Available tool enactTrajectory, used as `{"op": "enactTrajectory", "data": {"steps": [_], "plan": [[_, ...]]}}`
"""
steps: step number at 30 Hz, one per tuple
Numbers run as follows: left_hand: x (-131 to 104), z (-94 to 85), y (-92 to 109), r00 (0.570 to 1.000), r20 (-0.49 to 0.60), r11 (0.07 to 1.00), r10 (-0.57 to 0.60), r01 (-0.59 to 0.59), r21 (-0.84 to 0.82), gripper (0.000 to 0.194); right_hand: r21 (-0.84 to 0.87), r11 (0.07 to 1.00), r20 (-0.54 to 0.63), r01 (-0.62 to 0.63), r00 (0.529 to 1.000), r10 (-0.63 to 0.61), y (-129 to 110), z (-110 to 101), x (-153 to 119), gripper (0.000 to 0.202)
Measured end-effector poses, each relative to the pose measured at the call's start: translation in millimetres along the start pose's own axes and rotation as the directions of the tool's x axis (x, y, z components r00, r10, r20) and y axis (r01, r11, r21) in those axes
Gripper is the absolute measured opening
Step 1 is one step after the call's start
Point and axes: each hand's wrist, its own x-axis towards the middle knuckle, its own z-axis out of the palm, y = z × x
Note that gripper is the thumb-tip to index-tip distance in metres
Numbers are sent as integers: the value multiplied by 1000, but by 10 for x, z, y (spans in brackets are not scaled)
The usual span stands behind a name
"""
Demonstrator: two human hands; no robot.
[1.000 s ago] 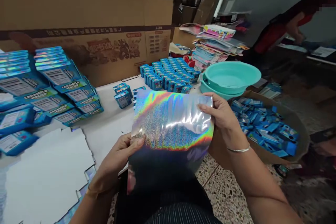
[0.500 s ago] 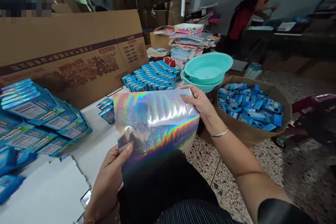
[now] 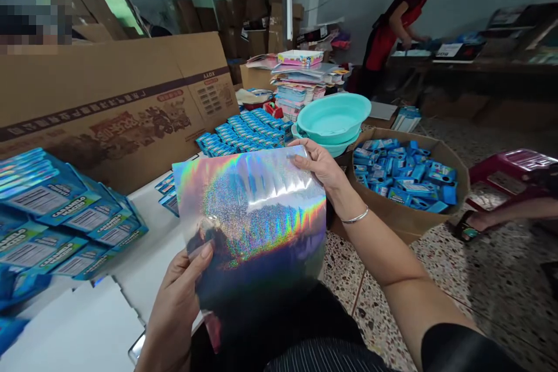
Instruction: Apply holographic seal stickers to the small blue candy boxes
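A shiny holographic sheet with rainbow bands is held up above my lap. My left hand pinches its left edge, thumb on the front face. At the upper right corner my right hand grips it, thumb in front and fingers behind. Left of the sheet, blue printed candy boxes are stacked on the white table. Behind its top edge stand rows of small blue boxes. The sheet's lower part looks dark with reflections.
Turquoise basins sit behind my right hand. A large carton on the speckled floor holds many small blue boxes. A long cardboard panel stands along the table's back. A co-worker bends over a far table; another person's hand shows at right.
The sheet has tilted to face me more fully, both hands still on it. My view has shifted slightly, and another person's forearm has come in at the right.
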Motion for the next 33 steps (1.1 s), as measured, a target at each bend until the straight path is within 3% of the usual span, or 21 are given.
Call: {"op": "enactTrajectory", "data": {"steps": [5,10,15,22,33], "plan": [[60,-44,-58,999,-42,999,14,-15,-29,36,5,997,12,71,997,-71,-16,-2,15,46],[35,-35,-34,1000,-25,999,13,-14,-41,36,-12,996,31,84,996,-84,-8,25,39,44],[-8,-31,0,996,-91,999,3,-8,-54,40,-7,997,39,78,996,-78,26,71,82,48],[30,-94,-21,999,-39,999,14,-16,-52,36,14,997,65,72,995,-73,-21,137,86,46],[149,-237,-142,997,-74,999,35,-37,-27,37,76,994,83,75,993,-81,-18,144,92,43]]}}
